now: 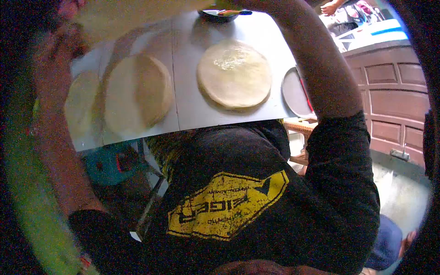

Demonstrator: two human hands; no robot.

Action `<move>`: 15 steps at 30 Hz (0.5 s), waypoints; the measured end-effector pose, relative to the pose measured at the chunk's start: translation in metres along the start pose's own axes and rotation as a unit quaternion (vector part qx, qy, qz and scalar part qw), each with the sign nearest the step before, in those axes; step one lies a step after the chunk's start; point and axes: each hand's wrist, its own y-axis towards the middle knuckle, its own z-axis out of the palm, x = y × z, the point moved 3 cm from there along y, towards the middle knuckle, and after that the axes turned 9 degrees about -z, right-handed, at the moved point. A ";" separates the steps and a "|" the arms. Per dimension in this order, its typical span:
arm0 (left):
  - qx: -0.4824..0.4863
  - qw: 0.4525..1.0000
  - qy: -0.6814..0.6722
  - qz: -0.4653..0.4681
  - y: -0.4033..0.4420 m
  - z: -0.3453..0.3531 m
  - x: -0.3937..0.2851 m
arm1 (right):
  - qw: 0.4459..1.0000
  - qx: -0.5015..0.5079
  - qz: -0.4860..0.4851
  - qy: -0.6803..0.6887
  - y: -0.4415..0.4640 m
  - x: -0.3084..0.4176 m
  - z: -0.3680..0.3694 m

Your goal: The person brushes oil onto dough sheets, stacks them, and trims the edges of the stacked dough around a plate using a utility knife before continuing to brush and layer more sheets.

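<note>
A broad, pale flat sheet of dough (137,17) is held up close to the camera, blurred and cut off by the top edge. My left hand (66,39) grips its left end, dark and smeared, with the fingers bent at the rim. At the sheet's right end is my right hand (236,2), mostly beyond the top edge, with its fingers barely showing. Below, on the white table, lie a round of flat dough (233,78) with a shiny top, another dough round (137,96) partly in shadow, and a dim third one (82,105) at the left.
A dark bowl (220,17) with a coloured utensil stands at the table's far side. A grey round disc (295,91) with a red strip sits by the right edge of the white table (187,110). Another person's hand (330,8) shows beyond a brown panelled door (389,96).
</note>
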 end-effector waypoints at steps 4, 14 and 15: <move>0.179 0.956 -0.231 -0.020 -0.016 0.109 0.001 | 0.998 0.055 0.038 -0.002 -0.068 -0.048 -0.002; 0.086 0.961 0.018 0.263 -0.054 0.179 -0.054 | 0.984 0.007 0.145 -0.102 -0.145 -0.067 -0.017; 0.111 0.961 -0.008 0.254 -0.074 0.180 -0.058 | 0.986 0.012 0.158 -0.049 -0.168 -0.069 -0.005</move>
